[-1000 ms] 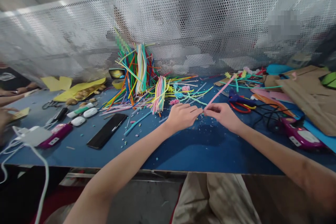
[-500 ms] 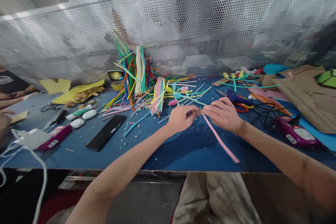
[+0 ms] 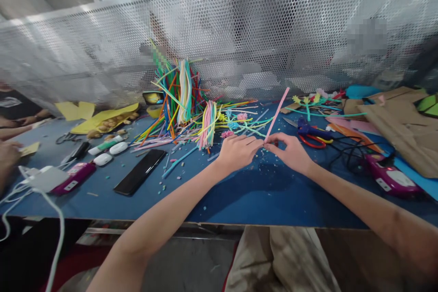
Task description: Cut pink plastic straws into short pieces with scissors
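Observation:
A pink pipe cleaner rises, tilted to the right, from between my two hands. My right hand pinches its lower end between thumb and forefinger. Against those fingertips, my left hand is closed with its back toward me; its fingers grip the same end, and what else they may hold is hidden. Just beyond the hands lie pipe-cleaner flowers, among them a blue one and a pink one, with light green stems. A bundle of pink, yellow and white pipe cleaners sits left of them.
Many loose pipe cleaners stand and lie at the back against a perforated metal screen. A black phone lies to the left. Scissors, cables and a purple power strip are to the right. Another person's hand rests at far left.
The pink pipe cleaner has swung from pointing down toward me to pointing up and away. My right hand has turned, its thumb and forefinger now forming a loop; my left hand has rolled palm-down.

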`<state>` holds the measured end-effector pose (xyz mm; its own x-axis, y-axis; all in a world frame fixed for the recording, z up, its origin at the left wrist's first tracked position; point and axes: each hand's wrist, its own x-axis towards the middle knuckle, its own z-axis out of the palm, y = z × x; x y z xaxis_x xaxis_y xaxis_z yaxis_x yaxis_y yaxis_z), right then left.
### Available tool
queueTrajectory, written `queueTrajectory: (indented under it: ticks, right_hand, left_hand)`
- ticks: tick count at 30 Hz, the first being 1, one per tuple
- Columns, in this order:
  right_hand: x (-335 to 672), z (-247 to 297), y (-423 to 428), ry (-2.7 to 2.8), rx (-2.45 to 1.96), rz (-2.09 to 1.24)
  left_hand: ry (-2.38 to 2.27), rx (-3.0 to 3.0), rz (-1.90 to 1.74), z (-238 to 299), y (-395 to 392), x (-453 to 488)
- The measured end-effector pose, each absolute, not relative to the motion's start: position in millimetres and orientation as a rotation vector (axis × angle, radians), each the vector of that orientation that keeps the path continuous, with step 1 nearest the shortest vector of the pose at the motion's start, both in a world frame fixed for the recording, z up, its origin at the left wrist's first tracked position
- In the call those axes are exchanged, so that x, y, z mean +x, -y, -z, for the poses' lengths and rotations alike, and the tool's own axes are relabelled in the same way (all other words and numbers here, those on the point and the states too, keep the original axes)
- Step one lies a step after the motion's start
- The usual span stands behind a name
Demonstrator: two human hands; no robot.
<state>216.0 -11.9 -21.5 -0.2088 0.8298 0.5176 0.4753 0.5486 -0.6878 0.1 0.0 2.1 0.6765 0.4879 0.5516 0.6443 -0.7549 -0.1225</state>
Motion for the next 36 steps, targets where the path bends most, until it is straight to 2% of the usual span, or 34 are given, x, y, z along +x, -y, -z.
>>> queueTrajectory:
  ticks: [8,16,19,23,30,33,36]
  right_hand:
    - [221.7,19.5,10.5,2.02,-0.877,0.082]
    - [233.1,16.2,14.6,2.164,-0.786,0.452]
    - [231.5,15.9,13.9,2.168,-0.794,0.39]
    - [220.7,16.6,15.3,2.069,-0.93,0.149]
    - [213.0,18.0,14.1,1.82,-1.112,-0.669]
    - [214.8,17.4,14.8,1.809,-1.084,-0.655]
    - [215.7,18.2,16.5,1.85,-1.062,-0.431]
  left_hand:
    - [1.063,-2.771,1.023,-3.8,5.8,3.3]
    - [1.249,-2.991,1.076,-10.3,8.5,6.5]
    - [1.303,-2.976,1.03,-10.3,9.2,6.4]
    - [1.216,-2.834,0.97,-5.9,8.4,5.0]
    - [0.814,-2.504,0.861,2.1,-0.8,0.6]
    - [0.788,-2.469,0.837,2.2,-2.3,-0.8]
    - [0.81,-2.504,0.876,2.0,-1.3,-0.8]
